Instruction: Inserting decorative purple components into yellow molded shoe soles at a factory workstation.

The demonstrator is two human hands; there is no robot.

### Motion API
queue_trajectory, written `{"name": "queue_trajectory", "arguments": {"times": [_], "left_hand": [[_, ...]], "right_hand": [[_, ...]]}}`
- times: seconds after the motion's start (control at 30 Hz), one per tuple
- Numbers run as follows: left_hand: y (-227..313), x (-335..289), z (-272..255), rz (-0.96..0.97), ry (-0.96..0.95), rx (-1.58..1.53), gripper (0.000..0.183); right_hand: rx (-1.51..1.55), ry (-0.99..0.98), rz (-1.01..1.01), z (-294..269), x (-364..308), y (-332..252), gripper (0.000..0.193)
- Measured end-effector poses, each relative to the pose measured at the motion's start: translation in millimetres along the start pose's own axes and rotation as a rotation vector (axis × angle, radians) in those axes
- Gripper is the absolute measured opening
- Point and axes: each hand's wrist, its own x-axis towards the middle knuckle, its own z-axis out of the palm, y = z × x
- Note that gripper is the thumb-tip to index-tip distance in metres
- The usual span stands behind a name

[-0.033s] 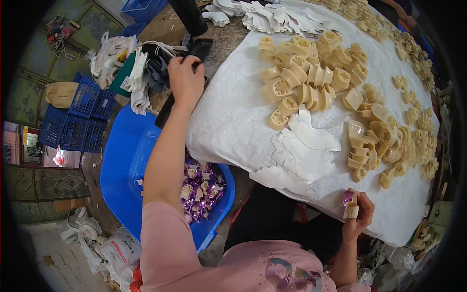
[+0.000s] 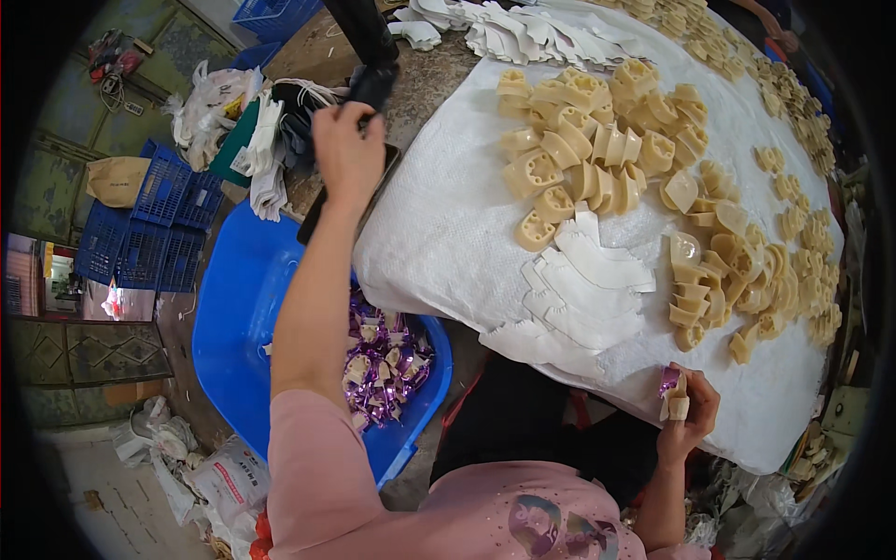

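Note:
At the table's far left edge, the fingers of my left hand (image 2: 350,159) are curled against the lower end of a black handle-like piece (image 2: 371,89). This piece meets a thick black post (image 2: 359,28); its exact kind is unclear. Near the front right edge, my right hand (image 2: 695,411) is closed on a small beige moulded plastic part (image 2: 676,403) with shiny purple foil (image 2: 668,379) on its upper end. Close by lie white toothed fabric strips (image 2: 583,289). Piles of beige moulded parts (image 2: 579,140) sit on the white woven sheet (image 2: 429,224).
Below my left arm stands a blue tub (image 2: 229,308) with many purple-foiled beige parts (image 2: 387,373). Cloth gloves (image 2: 268,140) and plastic bags (image 2: 210,98) lie left of the post. Blue crates (image 2: 163,191) stand farther left. Another person's arm (image 2: 775,23) shows at the far right.
My left hand has shifted slightly left, and the black piece at its fingers has swung up to line up with the post. My right hand stays in place with the beige part.

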Motion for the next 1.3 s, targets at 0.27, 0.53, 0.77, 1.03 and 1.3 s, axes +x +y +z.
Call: {"name": "queue_trajectory", "arguments": {"times": [0.27, 0.53, 0.77, 1.03, 1.3], "left_hand": [[-138, 73, -89, -0.131, 0.166, 0.341, 0.014], [-154, 80, -105, -0.189, -0.033, 0.861, 0.020], [-146, 90, -97, -0.280, -0.166, 1.035, 0.029], [-131, 90, -105, -0.287, -0.174, 0.911, 0.030], [42, 19, -91, 0.096, 0.032, -0.290, 0.017]], "right_hand": [[-0.020, 0.014, 0.009, 4, 1, -1, 0.039], [-0.056, 0.016, -0.006, 6, 2, -3, 0.037], [-0.095, 0.034, -0.004, 8, 4, -5, 0.038], [-0.071, 0.032, -0.036, 7, 5, -4, 0.034], [0.048, 0.003, 0.013, 6, 5, -5, 0.030]]}}
